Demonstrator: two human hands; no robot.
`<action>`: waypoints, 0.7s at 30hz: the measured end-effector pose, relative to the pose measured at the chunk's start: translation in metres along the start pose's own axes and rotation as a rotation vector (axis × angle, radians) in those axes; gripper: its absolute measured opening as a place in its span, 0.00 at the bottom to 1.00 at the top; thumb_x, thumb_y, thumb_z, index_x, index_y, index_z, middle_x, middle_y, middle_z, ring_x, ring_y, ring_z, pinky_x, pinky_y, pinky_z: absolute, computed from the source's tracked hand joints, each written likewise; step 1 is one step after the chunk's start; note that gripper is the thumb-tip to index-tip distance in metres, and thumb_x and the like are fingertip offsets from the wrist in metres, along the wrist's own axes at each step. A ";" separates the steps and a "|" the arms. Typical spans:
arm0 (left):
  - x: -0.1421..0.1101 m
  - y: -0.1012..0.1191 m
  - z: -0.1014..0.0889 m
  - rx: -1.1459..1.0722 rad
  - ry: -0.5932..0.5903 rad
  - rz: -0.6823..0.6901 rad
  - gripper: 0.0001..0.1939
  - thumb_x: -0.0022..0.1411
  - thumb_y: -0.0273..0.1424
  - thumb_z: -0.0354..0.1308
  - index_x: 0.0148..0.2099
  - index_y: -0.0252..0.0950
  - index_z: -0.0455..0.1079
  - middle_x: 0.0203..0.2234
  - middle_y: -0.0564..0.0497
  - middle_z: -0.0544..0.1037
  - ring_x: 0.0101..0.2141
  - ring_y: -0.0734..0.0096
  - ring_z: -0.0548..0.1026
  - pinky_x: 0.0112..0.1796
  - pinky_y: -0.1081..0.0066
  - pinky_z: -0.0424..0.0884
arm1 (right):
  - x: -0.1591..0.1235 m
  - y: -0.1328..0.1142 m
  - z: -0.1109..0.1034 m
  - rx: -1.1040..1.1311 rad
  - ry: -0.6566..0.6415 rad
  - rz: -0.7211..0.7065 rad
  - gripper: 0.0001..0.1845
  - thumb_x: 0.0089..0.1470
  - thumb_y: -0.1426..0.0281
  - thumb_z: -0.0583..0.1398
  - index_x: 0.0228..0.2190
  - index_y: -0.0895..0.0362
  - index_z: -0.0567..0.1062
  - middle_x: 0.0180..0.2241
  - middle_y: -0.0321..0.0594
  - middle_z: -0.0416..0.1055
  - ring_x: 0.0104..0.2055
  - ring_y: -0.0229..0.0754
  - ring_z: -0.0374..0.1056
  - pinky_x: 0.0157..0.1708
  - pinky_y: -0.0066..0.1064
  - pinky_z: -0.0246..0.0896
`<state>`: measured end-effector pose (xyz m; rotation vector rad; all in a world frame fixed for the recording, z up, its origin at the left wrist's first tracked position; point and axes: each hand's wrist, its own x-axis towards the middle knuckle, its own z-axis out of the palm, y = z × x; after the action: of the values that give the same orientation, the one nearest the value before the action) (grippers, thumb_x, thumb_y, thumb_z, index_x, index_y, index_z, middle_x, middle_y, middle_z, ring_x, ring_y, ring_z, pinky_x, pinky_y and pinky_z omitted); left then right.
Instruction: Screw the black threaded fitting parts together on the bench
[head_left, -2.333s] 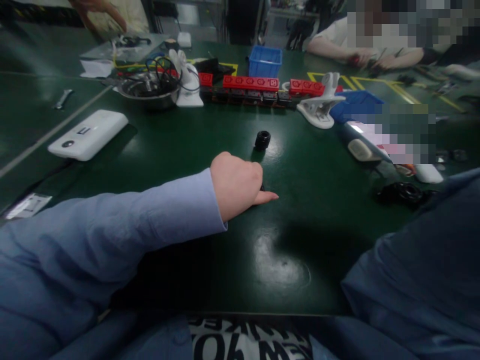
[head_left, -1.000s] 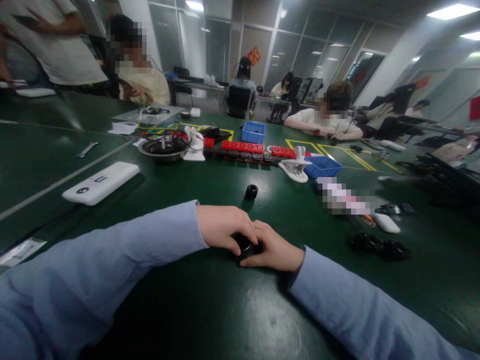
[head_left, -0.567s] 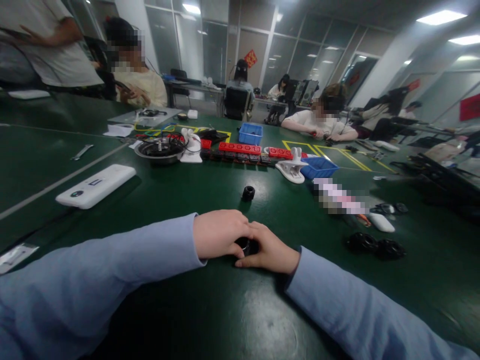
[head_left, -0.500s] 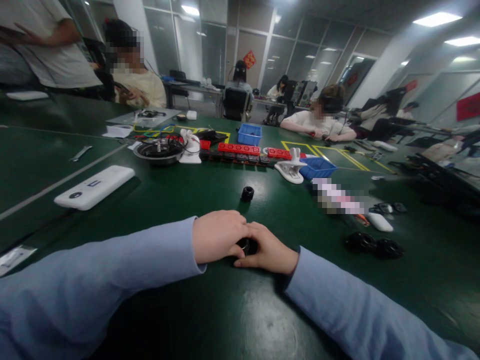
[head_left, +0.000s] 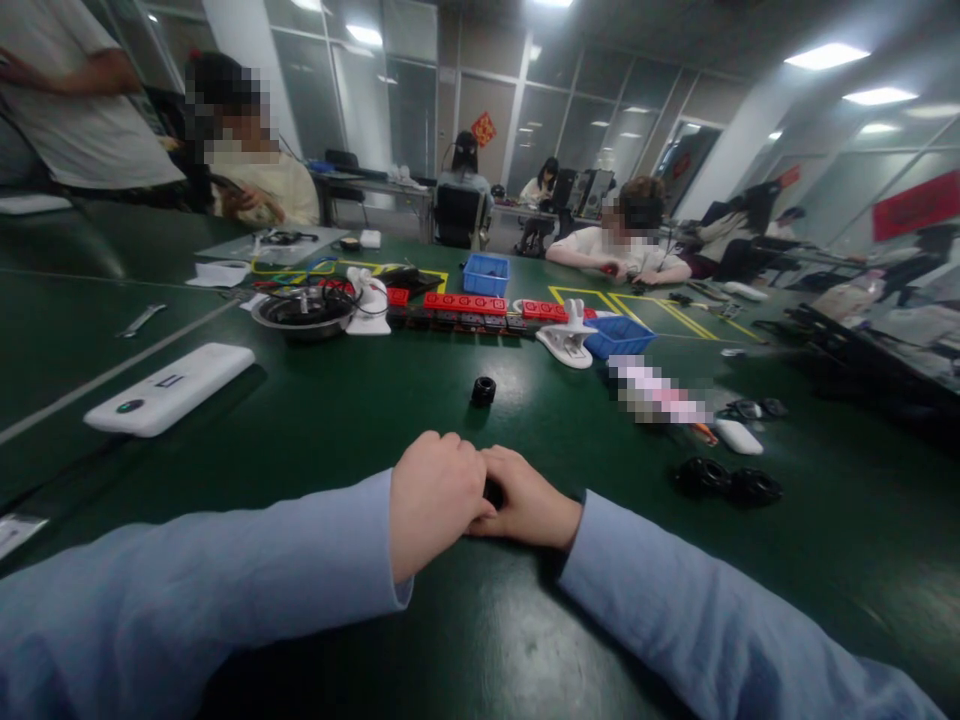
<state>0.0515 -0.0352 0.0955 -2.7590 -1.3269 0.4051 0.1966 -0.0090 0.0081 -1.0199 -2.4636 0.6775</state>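
"Two-handed hold?"
"Yes: left hand [head_left: 439, 500] and right hand [head_left: 531, 502] are wrapped around a black part [head_left: 493, 493], mostly hidden between them."
"And the small black ring [head_left: 484, 392]?"
"Just beyond, on the green table [head_left: 337, 420]."

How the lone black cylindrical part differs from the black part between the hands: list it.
The lone black cylindrical part stands untouched on the green table; the handled black part sits between the left hand and right hand. The lone black cylindrical part's rounded form shows; the handled black part is mostly covered, hiding its full shape. Both are black.
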 end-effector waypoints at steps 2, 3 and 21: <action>0.000 0.001 0.002 0.008 0.009 -0.018 0.20 0.65 0.41 0.51 0.40 0.26 0.72 0.34 0.38 0.76 0.37 0.53 0.74 0.34 0.64 0.66 | 0.000 -0.001 0.001 -0.013 0.015 0.012 0.21 0.38 0.58 0.69 0.29 0.59 0.71 0.31 0.39 0.70 0.34 0.42 0.64 0.38 0.34 0.56; 0.001 0.001 0.003 0.007 0.020 -0.031 0.20 0.65 0.41 0.51 0.39 0.26 0.72 0.34 0.38 0.76 0.37 0.53 0.74 0.34 0.64 0.66 | 0.000 -0.001 0.001 -0.018 0.022 0.023 0.21 0.39 0.58 0.69 0.29 0.59 0.71 0.30 0.39 0.70 0.34 0.42 0.63 0.37 0.34 0.56; 0.015 -0.019 0.011 -0.083 0.168 -0.033 0.30 0.63 0.53 0.44 0.38 0.29 0.71 0.32 0.39 0.76 0.36 0.50 0.74 0.34 0.60 0.66 | 0.003 0.001 -0.005 -0.076 0.007 0.076 0.21 0.41 0.59 0.68 0.33 0.59 0.72 0.32 0.41 0.70 0.34 0.43 0.64 0.36 0.35 0.58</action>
<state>0.0428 -0.0121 0.0844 -2.7608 -1.3750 0.1150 0.1975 -0.0046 0.0123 -1.1474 -2.4724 0.6063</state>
